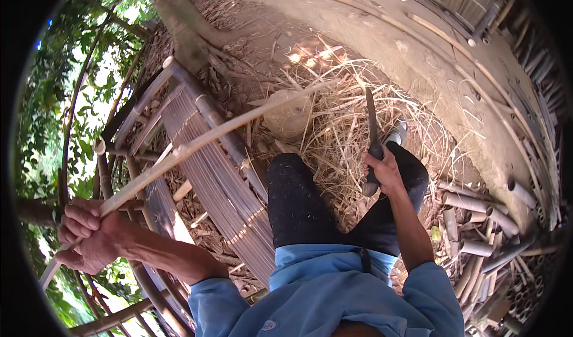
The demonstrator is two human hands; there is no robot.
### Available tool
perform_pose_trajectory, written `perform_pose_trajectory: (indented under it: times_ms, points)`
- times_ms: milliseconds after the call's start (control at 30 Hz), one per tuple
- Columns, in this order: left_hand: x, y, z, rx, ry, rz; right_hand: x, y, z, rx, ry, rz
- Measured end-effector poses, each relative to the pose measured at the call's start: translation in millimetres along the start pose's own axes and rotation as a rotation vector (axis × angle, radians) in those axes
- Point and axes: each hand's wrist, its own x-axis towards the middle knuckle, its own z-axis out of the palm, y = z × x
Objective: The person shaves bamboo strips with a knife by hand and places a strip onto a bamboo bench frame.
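Person: wearing a blue shirt (pixel 322 295) and dark trousers (pixel 298 200), looking down at their own lap while sitting.
Left hand: the left hand (pixel 89 235) is clamping around one end of a long bamboo strip (pixel 197 143), fingers curled tight on it.
Bamboo strip: pale and thin, running from the left hand up and to the right — its far end is reaching the wooden stump (pixel 287 115).
Right hand: the right hand (pixel 383 171) is gripping the handle of a knife (pixel 371 128), blade pointing up and away, well apart from the strip.
Mat: a woven bamboo mat (pixel 215 182) is lying just beside the left knee, under the strip.
Ground ahead: a heap of dry shavings (pixel 346 110) is spreading around the stump.
Right side: cut bamboo tubes (pixel 477 218) are lying piled on the dirt.
Far left: green leaves (pixel 54 98) — sunlit.
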Motion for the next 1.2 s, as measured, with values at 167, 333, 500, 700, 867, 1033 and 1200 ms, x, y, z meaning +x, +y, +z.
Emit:
perform_pose_trajectory:
  times_ms: [167,333,500,700,867,1033,1200]
  points:
    - [-19.8,-58.5,81.6,0.183,-0.122,0.059,-14.4,-15.6,2.4,-0.109,-0.018,-0.153]
    - [-33.3,-56.1,116.0,0.131,-0.261,0.084,-26.9,-24.2,14.3,-0.495,0.069,-0.542]
    - [-30.1,-3.1,142.0,-0.003,-0.272,0.124,-76.8,-69.8,46.9,-0.557,0.011,-0.485]
    - [-13.6,43.7,148.7,-0.046,-0.399,0.129,-86.3,-70.7,69.9,-0.634,-0.176,-0.48]
    - [-109.6,-46.0,160.6,0.285,-0.198,0.189,-80.0,-40.6,92.0,-0.715,-0.207,-0.449]
    - [-138.2,-75.4,153.3,0.317,-0.396,0.156,-102.1,-77.7,78.3,-0.636,-0.116,-0.674]
    - [-144.7,-81.3,173.0,0.285,-0.305,0.301,-103.6,-101.5,93.5,-0.538,-0.053,-0.818]
